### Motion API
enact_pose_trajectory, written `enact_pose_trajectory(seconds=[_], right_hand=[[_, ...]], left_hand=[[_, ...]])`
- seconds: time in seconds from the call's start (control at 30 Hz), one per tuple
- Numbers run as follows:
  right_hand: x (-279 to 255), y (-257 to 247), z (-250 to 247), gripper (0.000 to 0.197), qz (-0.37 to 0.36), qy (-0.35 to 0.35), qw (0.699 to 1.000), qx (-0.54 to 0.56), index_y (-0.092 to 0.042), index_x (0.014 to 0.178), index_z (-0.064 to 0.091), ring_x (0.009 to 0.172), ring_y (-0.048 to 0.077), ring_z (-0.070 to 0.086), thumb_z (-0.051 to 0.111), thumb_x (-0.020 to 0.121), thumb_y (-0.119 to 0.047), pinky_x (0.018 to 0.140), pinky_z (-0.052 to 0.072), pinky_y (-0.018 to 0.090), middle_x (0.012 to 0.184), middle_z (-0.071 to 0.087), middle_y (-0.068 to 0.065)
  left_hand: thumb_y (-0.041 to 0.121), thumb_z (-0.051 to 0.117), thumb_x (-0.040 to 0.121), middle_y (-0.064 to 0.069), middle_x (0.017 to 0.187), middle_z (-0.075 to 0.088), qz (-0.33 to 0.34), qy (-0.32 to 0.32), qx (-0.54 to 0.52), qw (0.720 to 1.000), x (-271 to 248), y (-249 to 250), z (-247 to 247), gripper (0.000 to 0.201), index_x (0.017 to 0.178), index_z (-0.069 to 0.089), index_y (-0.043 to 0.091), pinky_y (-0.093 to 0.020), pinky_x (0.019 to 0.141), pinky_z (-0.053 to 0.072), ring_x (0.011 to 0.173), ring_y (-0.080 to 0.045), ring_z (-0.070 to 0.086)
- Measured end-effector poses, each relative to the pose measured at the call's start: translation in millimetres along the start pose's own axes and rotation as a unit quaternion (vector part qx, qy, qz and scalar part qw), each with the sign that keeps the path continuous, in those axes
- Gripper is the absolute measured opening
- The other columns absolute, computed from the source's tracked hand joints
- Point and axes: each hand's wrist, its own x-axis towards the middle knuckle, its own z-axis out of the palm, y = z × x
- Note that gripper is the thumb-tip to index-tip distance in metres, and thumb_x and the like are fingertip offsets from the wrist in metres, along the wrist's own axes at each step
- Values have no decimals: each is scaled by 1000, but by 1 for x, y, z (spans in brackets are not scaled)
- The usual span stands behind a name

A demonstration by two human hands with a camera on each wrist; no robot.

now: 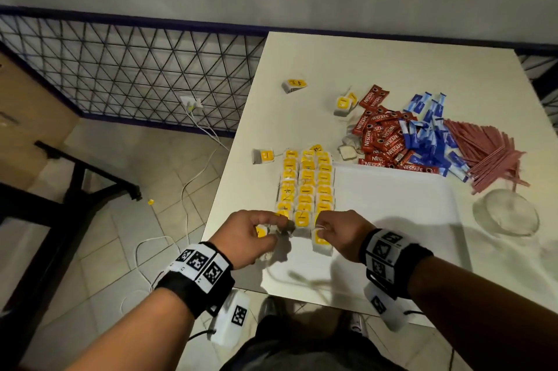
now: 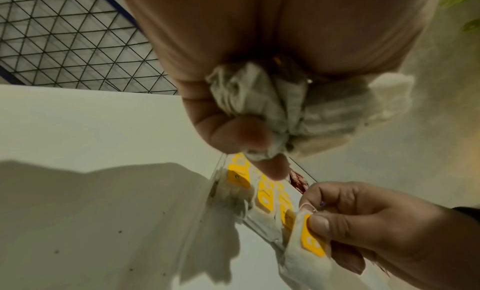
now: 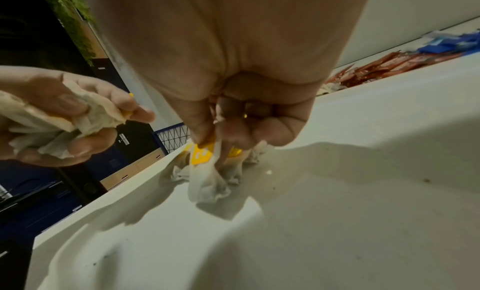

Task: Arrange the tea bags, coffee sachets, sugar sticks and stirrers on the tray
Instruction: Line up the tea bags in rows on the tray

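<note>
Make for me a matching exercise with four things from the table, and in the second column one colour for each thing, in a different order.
Things:
1. tea bag tags
2. coffee sachets
3. sugar sticks
4. stirrers

Colours:
A. blue and white
B. dull pinkish red
C. yellow
D. bright red with white letters

Right pairs: 1-C, 2-D, 3-A, 4-B
</note>
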Motion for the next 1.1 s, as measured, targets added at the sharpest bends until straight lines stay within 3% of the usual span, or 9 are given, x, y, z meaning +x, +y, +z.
enact_pose_trajectory(seconds=[0.13,0.27,0.43,0.63,0.8,0.87,1.03,1.1], right_hand=[[7,2,1,21,-19,17,999,-32,-17,109,62,103,22,53,49,97,-27,75,30,24,109,59,3],[17,5,1,19,2,29,999,-43,-18,107,61,102,25,56,48,96,-27,76,37,28,109,58,5],[21,8,5,18,19,44,997,-55,-17,107,58,99,26,56,48,96,-29,78,41,31,110,57,6],[24,11,11,18,30,44,996,-72,-20,104,53,96,28,56,47,96,-35,82,46,37,111,51,5],[21,10,9,21,32,42,995,-80,-19,108,51,96,28,56,46,97,-36,80,45,36,113,47,4],[21,10,9,20,29,41,996,-78,-19,107,51,96,27,56,47,97,-36,80,45,36,113,47,4],[19,9,7,16,32,33,996,-72,-22,101,50,94,26,56,48,96,-37,81,46,36,111,46,3],[17,7,5,15,27,37,997,-67,-24,95,46,90,23,54,48,95,-39,80,45,35,106,46,1]], left_hand=[[6,61,85,23,102,71,5,20,-12,1000,-4,8,5,52,85,69,58,-27,45,51,58,-39,59],[4,60,84,24,103,70,0,18,-19,1000,-5,8,10,43,91,72,45,-25,45,49,51,-24,53],[8,63,84,18,110,69,-20,16,-19,999,-7,2,16,34,105,73,32,-26,46,50,51,-24,55],[20,64,77,3,100,74,-26,11,-33,999,-7,4,20,33,97,72,45,-36,50,54,62,-42,64],[12,64,82,27,102,68,-17,17,-32,999,-6,6,23,36,92,72,46,-41,49,54,67,-45,64],[11,64,83,29,101,68,-13,18,-26,999,-6,7,23,37,92,72,46,-42,50,54,65,-45,63],[11,63,83,19,98,72,-5,11,-28,1000,-5,8,24,35,97,74,40,-41,51,55,64,-44,63],[10,62,83,10,86,73,-9,13,-39,999,-5,8,25,33,99,74,36,-37,49,54,65,-42,64]])
